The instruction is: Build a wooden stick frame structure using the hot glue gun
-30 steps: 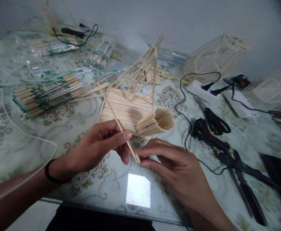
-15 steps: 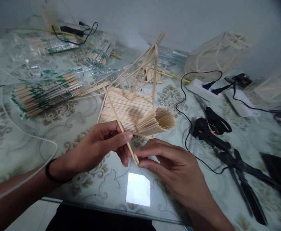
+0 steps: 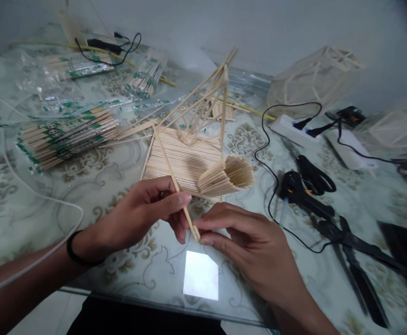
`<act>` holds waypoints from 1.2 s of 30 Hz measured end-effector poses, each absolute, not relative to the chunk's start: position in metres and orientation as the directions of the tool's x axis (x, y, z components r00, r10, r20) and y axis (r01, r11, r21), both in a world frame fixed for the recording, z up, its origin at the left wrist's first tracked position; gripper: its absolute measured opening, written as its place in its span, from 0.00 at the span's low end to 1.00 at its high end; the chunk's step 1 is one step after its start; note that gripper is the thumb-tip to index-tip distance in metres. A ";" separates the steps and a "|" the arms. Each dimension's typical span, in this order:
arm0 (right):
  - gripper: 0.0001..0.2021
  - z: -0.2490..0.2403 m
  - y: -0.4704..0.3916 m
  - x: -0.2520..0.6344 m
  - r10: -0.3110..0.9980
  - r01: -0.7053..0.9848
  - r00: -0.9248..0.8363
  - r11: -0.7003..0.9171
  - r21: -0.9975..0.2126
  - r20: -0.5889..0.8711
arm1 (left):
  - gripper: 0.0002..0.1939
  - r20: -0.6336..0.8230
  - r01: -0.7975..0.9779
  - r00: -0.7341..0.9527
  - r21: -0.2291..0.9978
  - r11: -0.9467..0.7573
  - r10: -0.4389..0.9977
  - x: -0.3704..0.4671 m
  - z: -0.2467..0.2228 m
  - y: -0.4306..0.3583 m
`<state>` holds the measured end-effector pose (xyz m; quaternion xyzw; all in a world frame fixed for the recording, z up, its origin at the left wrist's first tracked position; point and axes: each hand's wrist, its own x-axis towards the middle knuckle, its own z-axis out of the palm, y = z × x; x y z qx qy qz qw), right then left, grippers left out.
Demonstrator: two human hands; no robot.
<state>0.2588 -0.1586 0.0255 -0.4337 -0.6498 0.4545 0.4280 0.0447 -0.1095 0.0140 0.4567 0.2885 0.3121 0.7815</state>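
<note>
Above tbl, L hand & R hand both clamp fingers on 1 stick, nr 1 slatted cup.

Sticks left, platform between, glue gun right

We see long stick: pale wood, matt, smooth. Slat panel and round cup: same pale wood, finely ridged. Packed bundle: wood under glossy clear plastic. Tabletop: shiny glass, we find. Glue gun: dull black plastic.
</note>
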 end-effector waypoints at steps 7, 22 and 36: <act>0.12 0.027 -0.159 0.259 0.953 0.190 -0.254 0.214 -0.958 0.163 | 0.14 -0.156 -0.239 0.640 0.890 0.388 0.752 0.044 0.014 -0.111; 0.12 0.027 -0.159 0.259 0.947 0.204 -0.254 0.250 -0.946 0.196 | 0.14 -0.145 -0.246 0.650 0.889 0.386 0.746 0.044 0.011 -0.110; 0.09 0.026 -0.161 0.258 0.939 0.251 -0.263 0.288 -0.924 0.221 | 0.15 -0.184 -0.206 0.633 0.897 0.392 0.752 0.045 0.014 -0.110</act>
